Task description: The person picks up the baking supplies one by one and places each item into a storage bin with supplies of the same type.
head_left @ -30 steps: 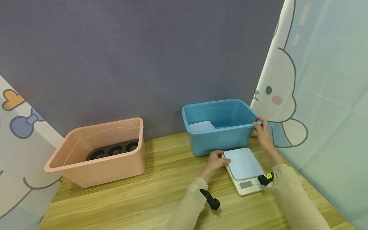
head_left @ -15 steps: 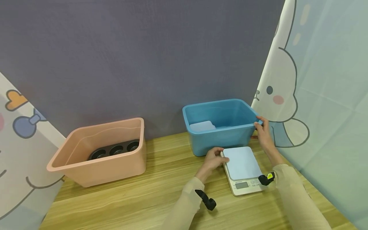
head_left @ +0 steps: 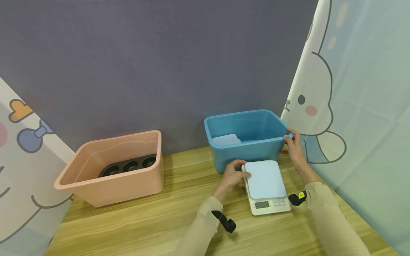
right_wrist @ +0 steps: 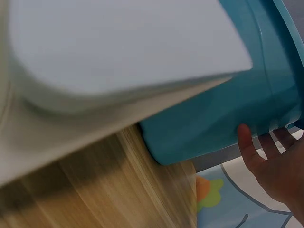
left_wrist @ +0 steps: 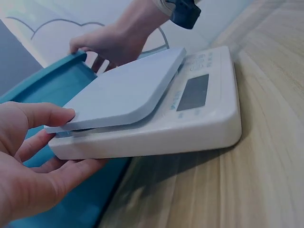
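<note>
A white kitchen scale (head_left: 266, 179), with a flat white platform and a small grey display, lies before the blue bin (head_left: 246, 152). At its far left corner my left hand (head_left: 231, 176) grips it, thumb on top of the platform and fingers beneath the body. In the left wrist view the gripped end of the scale (left_wrist: 156, 135) is raised, and the display end is lower, near the tabletop. My right hand (head_left: 295, 149) holds the blue bin's front right corner by the rim. The right wrist view shows that hand's fingers (right_wrist: 247, 142) against the bin's outer wall.
Inside the blue bin lies a flat white object (head_left: 225, 139), its kind unclear. To the left a pink bin (head_left: 112, 188) holds a dark muffin tin (head_left: 121, 167). A grey partition stands behind the wooden table (head_left: 134, 227); patterned sheets hang at both sides.
My left hand has moved left with the scale, which has turned a little and come straighter in front of the blue bin. The right hand has stayed on the bin's corner.
</note>
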The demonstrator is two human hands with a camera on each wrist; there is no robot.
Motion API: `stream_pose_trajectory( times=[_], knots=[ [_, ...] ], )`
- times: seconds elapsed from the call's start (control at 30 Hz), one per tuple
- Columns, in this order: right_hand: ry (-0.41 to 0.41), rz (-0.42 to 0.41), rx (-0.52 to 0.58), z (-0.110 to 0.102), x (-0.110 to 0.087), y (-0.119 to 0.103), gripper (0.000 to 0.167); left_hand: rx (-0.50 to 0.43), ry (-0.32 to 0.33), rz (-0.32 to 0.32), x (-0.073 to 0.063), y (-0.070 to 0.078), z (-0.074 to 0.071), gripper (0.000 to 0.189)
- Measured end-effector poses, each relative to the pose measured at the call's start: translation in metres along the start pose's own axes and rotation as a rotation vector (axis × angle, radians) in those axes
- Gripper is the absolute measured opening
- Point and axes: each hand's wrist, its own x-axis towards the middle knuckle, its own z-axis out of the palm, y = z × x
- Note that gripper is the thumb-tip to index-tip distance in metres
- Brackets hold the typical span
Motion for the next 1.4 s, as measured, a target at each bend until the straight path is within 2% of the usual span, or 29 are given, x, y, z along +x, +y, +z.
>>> stream_pose_trajectory(
  times=[0.37,0.57,0.8,1.0,1.4],
  knots=[
    [-0.002,-0.011,-0.009,0.000,0.000,-0.001,0.056,0.023,-0.002,0.087,-0.006,0.016,-0.007,0.045],
    [-0.003,-0.011,-0.019,0.000,0.000,0.000,0.057,0.098,-0.004,0.149,-0.012,0.027,-0.012,0.044],
    [0.020,-0.002,-0.020,0.001,0.000,-0.001,0.056,0.184,-0.053,0.212,-0.023,0.047,-0.015,0.041],
    [0.016,-0.005,-0.017,0.001,-0.001,-0.001,0.056,0.159,-0.071,0.261,-0.028,0.065,-0.016,0.042],
    [0.007,-0.035,-0.004,0.002,-0.002,-0.001,0.056,0.198,-0.047,0.321,-0.033,0.106,-0.021,0.042]
  ],
)
